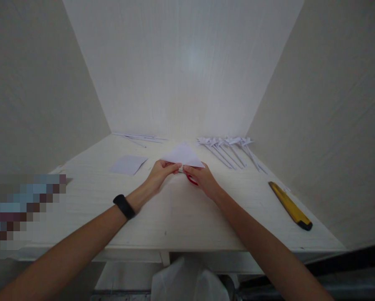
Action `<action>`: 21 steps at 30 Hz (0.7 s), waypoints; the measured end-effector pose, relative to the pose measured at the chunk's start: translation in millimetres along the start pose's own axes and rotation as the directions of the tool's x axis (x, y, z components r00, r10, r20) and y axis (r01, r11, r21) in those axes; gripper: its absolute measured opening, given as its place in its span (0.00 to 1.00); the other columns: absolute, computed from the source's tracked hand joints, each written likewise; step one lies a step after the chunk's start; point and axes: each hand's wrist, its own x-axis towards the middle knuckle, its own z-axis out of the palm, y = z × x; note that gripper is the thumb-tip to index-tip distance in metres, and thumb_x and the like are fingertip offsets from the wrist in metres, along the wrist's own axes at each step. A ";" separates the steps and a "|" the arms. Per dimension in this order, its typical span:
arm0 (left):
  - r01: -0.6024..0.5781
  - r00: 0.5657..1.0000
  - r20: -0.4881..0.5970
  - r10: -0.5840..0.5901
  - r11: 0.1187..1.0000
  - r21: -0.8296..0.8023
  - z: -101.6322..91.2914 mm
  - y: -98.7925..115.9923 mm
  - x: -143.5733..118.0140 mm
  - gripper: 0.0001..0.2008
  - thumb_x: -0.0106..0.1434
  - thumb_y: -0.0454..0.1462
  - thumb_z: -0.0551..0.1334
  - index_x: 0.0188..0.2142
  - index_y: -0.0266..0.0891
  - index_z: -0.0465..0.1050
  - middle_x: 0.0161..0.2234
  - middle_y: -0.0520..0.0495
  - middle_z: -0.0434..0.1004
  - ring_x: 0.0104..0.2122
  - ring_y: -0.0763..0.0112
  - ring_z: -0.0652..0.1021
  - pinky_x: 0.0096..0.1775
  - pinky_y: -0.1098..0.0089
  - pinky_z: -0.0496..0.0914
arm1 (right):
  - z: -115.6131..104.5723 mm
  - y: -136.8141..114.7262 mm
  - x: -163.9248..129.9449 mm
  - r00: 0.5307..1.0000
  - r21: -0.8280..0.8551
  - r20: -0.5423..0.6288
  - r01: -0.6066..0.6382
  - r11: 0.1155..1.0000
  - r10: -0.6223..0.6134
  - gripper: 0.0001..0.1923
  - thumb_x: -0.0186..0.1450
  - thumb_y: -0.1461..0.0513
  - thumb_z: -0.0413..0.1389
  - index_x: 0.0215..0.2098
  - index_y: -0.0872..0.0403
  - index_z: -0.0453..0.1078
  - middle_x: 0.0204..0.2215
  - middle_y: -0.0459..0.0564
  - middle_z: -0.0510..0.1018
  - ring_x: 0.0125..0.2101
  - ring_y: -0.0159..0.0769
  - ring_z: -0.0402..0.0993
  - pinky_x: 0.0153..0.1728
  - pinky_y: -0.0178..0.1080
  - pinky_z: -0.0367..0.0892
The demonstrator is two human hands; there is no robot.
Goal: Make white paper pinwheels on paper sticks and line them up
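Note:
A white sheet of paper (183, 154), folded to a triangle with its tip pointing away from me, is held between both hands over the middle of the table. My left hand (163, 172) pinches its near edge on the left, thumb on top. On the right, my right hand (202, 175) grips the same edge, its thumb close to the other one. Red-handled scissors (192, 180) show partly beneath my right hand; the rest of them is hidden. Left of the hands lies a stack of white paper squares (128, 164).
Several thin rolled paper sticks (140, 137) lie at the back left. At the back right are several paper sticks with folded tops (226, 148). A yellow and black utility knife (290, 205) rests near the right wall. Walls enclose the white table (203, 225) on three sides.

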 end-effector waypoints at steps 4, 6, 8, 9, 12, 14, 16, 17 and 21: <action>0.014 1.000 0.002 -0.014 1.000 0.009 0.6 0.4 -0.2 0.12 0.46 0.40 0.70 0.16 0.36 0.72 0.19 0.50 0.75 0.22 0.74 0.71 0.29 0.72 0.65 | 3.4 -1.9 -3.1 0.999 -0.030 -0.038 -0.002 1.000 0.001 0.09 0.49 0.59 0.65 0.24 0.54 0.73 0.23 0.43 0.75 0.26 0.31 0.67 0.35 0.36 0.63; 0.019 1.000 0.002 -0.019 1.000 0.017 0.9 2.2 -0.6 0.11 0.45 0.40 0.70 0.16 0.36 0.73 0.20 0.50 0.75 0.23 0.73 0.72 0.29 0.72 0.66 | 3.7 -1.3 -3.7 0.999 -0.045 -0.053 0.001 0.999 -0.004 0.08 0.49 0.59 0.65 0.24 0.54 0.73 0.23 0.43 0.75 0.26 0.31 0.68 0.35 0.37 0.63; 0.019 1.000 -0.005 -0.018 1.000 0.023 1.6 3.8 -1.0 0.11 0.45 0.40 0.70 0.16 0.36 0.72 0.19 0.49 0.75 0.23 0.73 0.72 0.29 0.71 0.66 | 3.3 0.3 -3.5 0.998 -0.054 -0.063 0.006 0.999 -0.009 0.07 0.50 0.59 0.65 0.25 0.54 0.74 0.23 0.43 0.76 0.26 0.31 0.68 0.35 0.37 0.63; 0.018 1.000 -0.009 -0.018 1.000 0.024 2.1 4.2 -1.2 0.11 0.44 0.40 0.70 0.15 0.36 0.72 0.19 0.49 0.75 0.23 0.73 0.72 0.29 0.71 0.66 | 3.0 1.1 -3.2 0.998 -0.056 -0.064 0.007 0.998 -0.011 0.07 0.50 0.59 0.65 0.26 0.54 0.74 0.24 0.43 0.77 0.27 0.32 0.69 0.36 0.37 0.64; 0.015 1.000 -0.019 -0.015 1.000 0.022 3.3 3.6 -1.3 0.11 0.44 0.40 0.70 0.15 0.36 0.72 0.19 0.49 0.75 0.23 0.73 0.72 0.29 0.71 0.66 | 2.1 2.7 -2.2 0.999 -0.055 -0.043 0.013 0.998 -0.016 0.10 0.51 0.58 0.65 0.30 0.53 0.76 0.28 0.45 0.79 0.30 0.33 0.71 0.39 0.38 0.65; 0.014 1.000 -0.021 -0.014 1.000 0.016 3.6 2.4 -1.1 0.12 0.44 0.40 0.70 0.15 0.37 0.72 0.20 0.49 0.76 0.23 0.72 0.72 0.29 0.71 0.66 | 1.6 2.7 -1.9 1.000 -0.049 -0.017 0.018 0.999 -0.019 0.11 0.51 0.58 0.65 0.32 0.53 0.76 0.30 0.46 0.80 0.31 0.34 0.72 0.40 0.39 0.65; 0.016 1.000 -0.021 -0.016 1.000 0.011 3.6 1.5 -0.9 0.12 0.44 0.40 0.70 0.14 0.37 0.71 0.20 0.49 0.75 0.23 0.72 0.72 0.29 0.71 0.66 | 1.3 2.0 -1.9 1.000 -0.045 0.005 0.018 0.999 -0.018 0.11 0.51 0.58 0.64 0.32 0.53 0.76 0.30 0.46 0.80 0.32 0.34 0.72 0.40 0.38 0.66; 0.017 1.000 -0.020 -0.017 1.000 0.009 3.5 1.3 -0.8 0.12 0.44 0.40 0.70 0.14 0.37 0.71 0.19 0.49 0.75 0.23 0.72 0.72 0.29 0.71 0.66 | 1.1 1.4 -2.0 1.000 -0.043 0.014 0.018 0.999 -0.018 0.11 0.52 0.57 0.64 0.32 0.53 0.76 0.30 0.46 0.80 0.31 0.34 0.72 0.40 0.39 0.66; 0.019 1.000 -0.023 -0.019 1.000 0.004 3.0 2.2 -1.0 0.11 0.44 0.40 0.70 0.15 0.36 0.72 0.19 0.50 0.75 0.22 0.73 0.71 0.29 0.71 0.65 | 1.3 -2.1 -2.6 0.999 -0.062 0.040 0.024 0.998 -0.021 0.12 0.52 0.57 0.63 0.34 0.53 0.76 0.32 0.46 0.80 0.34 0.37 0.73 0.43 0.40 0.66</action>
